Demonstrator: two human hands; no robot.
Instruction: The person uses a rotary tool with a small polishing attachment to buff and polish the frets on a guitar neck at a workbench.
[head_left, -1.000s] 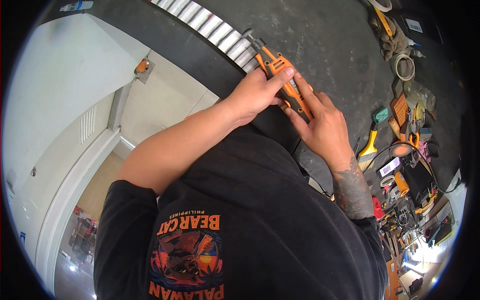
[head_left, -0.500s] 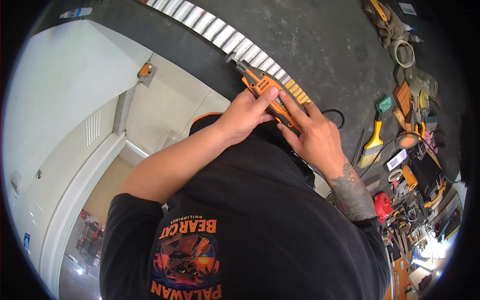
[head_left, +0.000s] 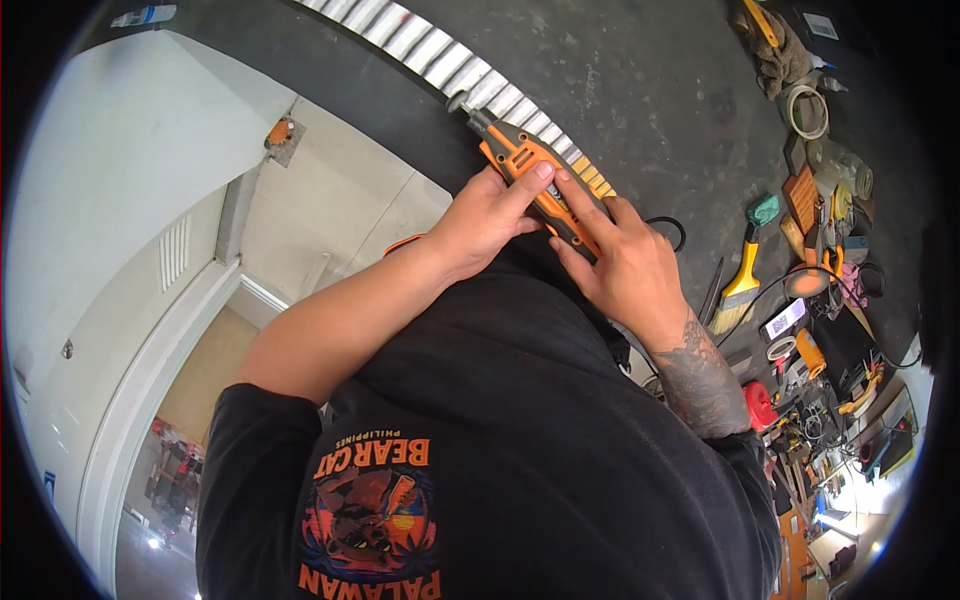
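Both my hands hold an orange and black rotary tool (head_left: 522, 160), slanted so its tip points up and to the left. At that tip sits a small round disc (head_left: 458, 101), beside a long ribbed strip (head_left: 437, 55) that is silvery white with a yellow end. My left hand (head_left: 497, 212) wraps the tool body, thumb lying on top. Lower on the body, my right hand (head_left: 622, 245) grips with its fingers laid over the casing. The strip lies on the dark tabletop (head_left: 640, 90). Whether the disc touches it I cannot tell.
A yellow-handled paintbrush (head_left: 742, 280), a tape roll (head_left: 806, 110), a brown cloth (head_left: 780, 55) and a phone-like white-faced object (head_left: 784, 320) lie at the right. A black cable (head_left: 790, 275) runs among the tools there. A white panel (head_left: 130, 150) stands at the left.
The view has shifted slightly, so the table items sit a little differently in the picture. Both hands keep the same grip on the rotary tool.
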